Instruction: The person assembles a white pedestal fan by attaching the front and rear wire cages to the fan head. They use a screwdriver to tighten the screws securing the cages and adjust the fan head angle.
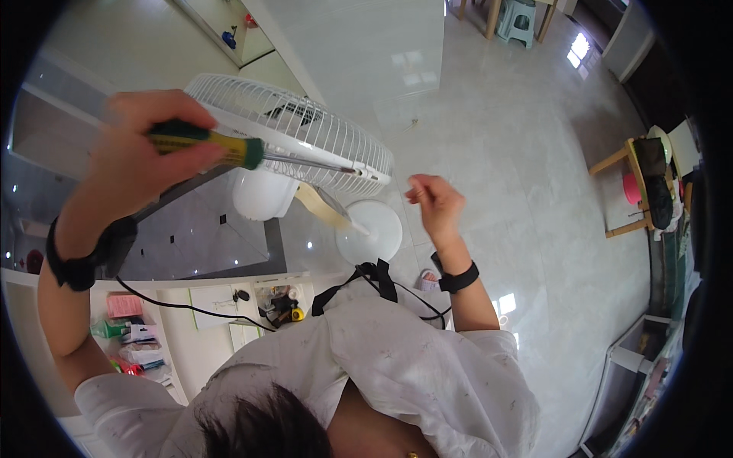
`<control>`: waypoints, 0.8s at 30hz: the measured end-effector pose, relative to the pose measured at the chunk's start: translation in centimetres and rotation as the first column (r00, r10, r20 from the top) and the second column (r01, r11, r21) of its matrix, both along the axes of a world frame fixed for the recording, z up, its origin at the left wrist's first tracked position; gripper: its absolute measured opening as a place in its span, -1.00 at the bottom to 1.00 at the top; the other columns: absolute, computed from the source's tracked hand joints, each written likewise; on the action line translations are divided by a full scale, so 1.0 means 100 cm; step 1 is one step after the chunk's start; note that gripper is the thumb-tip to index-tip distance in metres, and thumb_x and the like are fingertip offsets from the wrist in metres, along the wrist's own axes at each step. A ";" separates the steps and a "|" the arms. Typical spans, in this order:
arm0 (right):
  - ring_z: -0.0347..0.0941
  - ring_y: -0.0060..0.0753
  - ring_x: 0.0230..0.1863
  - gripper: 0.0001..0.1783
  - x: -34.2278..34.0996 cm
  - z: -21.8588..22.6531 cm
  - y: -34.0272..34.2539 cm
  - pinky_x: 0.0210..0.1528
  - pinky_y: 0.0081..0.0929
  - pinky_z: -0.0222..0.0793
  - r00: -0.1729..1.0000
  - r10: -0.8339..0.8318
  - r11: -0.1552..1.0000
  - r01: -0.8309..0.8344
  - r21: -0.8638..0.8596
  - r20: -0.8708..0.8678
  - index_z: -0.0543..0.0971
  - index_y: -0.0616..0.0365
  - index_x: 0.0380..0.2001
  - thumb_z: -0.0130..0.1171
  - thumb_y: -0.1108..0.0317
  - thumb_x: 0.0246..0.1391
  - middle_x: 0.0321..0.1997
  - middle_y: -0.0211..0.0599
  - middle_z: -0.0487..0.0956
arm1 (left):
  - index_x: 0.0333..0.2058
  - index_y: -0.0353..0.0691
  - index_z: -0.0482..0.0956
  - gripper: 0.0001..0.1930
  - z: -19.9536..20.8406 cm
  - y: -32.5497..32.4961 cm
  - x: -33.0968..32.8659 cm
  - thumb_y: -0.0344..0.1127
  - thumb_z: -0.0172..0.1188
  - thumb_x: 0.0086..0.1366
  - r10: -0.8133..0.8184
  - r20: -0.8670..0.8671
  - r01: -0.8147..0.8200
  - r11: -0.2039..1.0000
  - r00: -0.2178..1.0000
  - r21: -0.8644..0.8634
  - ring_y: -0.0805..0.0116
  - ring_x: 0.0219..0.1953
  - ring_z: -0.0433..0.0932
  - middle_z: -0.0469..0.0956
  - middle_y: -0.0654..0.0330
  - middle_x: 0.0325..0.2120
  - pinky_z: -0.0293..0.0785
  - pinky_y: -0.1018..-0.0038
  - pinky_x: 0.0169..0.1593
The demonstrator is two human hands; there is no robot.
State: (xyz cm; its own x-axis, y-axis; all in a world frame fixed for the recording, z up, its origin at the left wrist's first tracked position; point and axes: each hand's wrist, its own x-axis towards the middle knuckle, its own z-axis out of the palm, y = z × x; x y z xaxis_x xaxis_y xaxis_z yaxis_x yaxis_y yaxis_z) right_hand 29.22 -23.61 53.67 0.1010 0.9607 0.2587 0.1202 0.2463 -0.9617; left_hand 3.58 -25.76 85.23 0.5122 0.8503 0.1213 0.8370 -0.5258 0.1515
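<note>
Tiled floor [534, 153], one white fan [305, 130], one screwdriver [229, 146], two hands.

A screwdriver [229, 149] with a green and yellow handle is lying nearly level in the left hand's [141, 149] closed grip, its thin metal shaft reaching rightward to the rim of a white wire fan guard [305, 130]. The fan is standing on a round white base [370, 229] on the floor, its guard tilting.

Glossy pale tiled floor [489, 130], wooden stool [630, 191]
</note>
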 end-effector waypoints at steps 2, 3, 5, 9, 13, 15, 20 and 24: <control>0.54 -0.42 -0.48 -0.93 0.020 -0.011 0.004 -0.47 -0.57 0.41 0.985 -0.134 0.991 0.132 0.027 0.108 0.57 0.19 -0.45 0.19 0.54 -0.08 -0.56 -0.22 0.54 | -0.36 -0.29 0.52 -0.80 0.018 -0.016 -0.006 -0.42 0.30 0.01 0.013 -0.062 -0.007 0.995 0.998 0.097 0.48 -0.46 0.52 0.54 0.19 -0.46 0.45 0.60 -0.38; 0.54 -0.40 -0.35 -0.84 0.030 -0.015 0.008 -0.37 -0.56 0.41 0.954 -0.197 0.980 0.196 0.028 0.225 0.57 0.18 -0.38 0.16 0.60 -0.11 -0.40 -0.17 0.56 | -0.33 -0.28 0.51 -0.80 0.025 -0.025 -0.011 -0.41 0.28 0.04 0.035 0.010 -0.036 0.989 0.999 0.144 0.47 -0.44 0.52 0.54 0.19 -0.43 0.45 0.60 -0.38; 0.48 -0.36 -0.17 -0.62 0.048 -0.019 0.015 -0.21 -0.50 0.39 0.747 -0.494 0.850 0.308 0.427 0.444 0.51 0.15 -0.17 0.16 0.64 -0.15 -0.18 -0.16 0.52 | -0.28 -0.26 0.50 -0.80 0.034 -0.042 -0.020 -0.38 0.22 0.11 0.012 0.148 -0.048 0.969 0.989 0.242 0.47 -0.39 0.53 0.54 0.20 -0.36 0.46 0.60 -0.37; 0.35 -0.30 0.03 -0.29 0.046 -0.005 0.001 -0.03 -0.39 0.33 0.992 0.007 1.000 -0.008 0.009 0.124 0.29 0.11 0.10 0.28 0.54 -0.21 0.07 -0.24 0.39 | -0.22 -0.24 0.47 -0.75 -0.012 -0.077 -0.021 -0.29 0.19 0.15 0.206 0.720 -0.290 0.957 0.663 -0.008 0.49 -0.32 0.51 0.52 0.21 -0.31 0.45 0.62 -0.31; 0.14 -0.22 0.24 0.22 0.001 0.033 -0.036 0.13 -0.19 0.20 0.600 0.758 0.643 -0.753 0.138 -0.255 -0.11 0.04 0.31 0.44 0.02 -0.33 0.30 -0.16 0.11 | -0.36 -0.26 0.54 -0.85 -0.128 -0.080 0.021 -0.36 0.26 0.11 0.345 0.847 -0.071 0.935 0.404 -0.347 0.62 -0.48 0.45 0.53 0.27 -0.47 0.37 0.69 -0.41; 0.16 -0.13 0.23 0.05 -0.019 0.048 -0.054 0.16 -0.17 0.17 0.411 0.771 0.566 -0.793 0.227 -0.487 -0.01 0.13 0.28 0.32 -0.04 -0.16 0.27 -0.07 0.17 | -0.35 -0.29 0.52 -0.86 -0.175 -0.083 0.054 -0.42 0.25 0.11 0.372 0.833 -0.024 0.917 0.409 -0.398 0.62 -0.41 0.48 0.52 0.29 -0.50 0.41 0.63 -0.37; 0.46 -0.11 -0.11 -0.50 -0.010 0.036 -0.052 0.01 -0.23 0.32 0.609 0.419 0.749 -0.651 -0.123 -0.673 0.37 0.27 -0.68 -0.24 0.17 0.26 -0.31 0.08 0.56 | -0.09 -0.22 0.41 -0.67 -0.276 -0.093 0.067 -0.38 0.21 0.15 0.459 0.839 0.328 0.776 0.292 -0.539 0.47 -0.22 0.50 0.50 0.19 -0.21 0.39 0.50 -0.11; 0.42 -0.25 -0.44 -0.51 0.009 -0.009 -0.047 -0.18 -0.29 0.34 0.730 0.137 0.793 -0.486 -0.367 -0.670 0.31 0.20 -0.72 -0.23 0.19 0.27 -0.63 -0.18 0.44 | -0.04 -0.28 0.38 -0.39 -0.390 -0.074 0.025 -0.14 0.38 -0.05 0.823 0.521 -0.282 0.567 0.226 -0.774 0.33 -0.09 0.46 0.49 0.11 -0.17 0.36 0.39 -0.06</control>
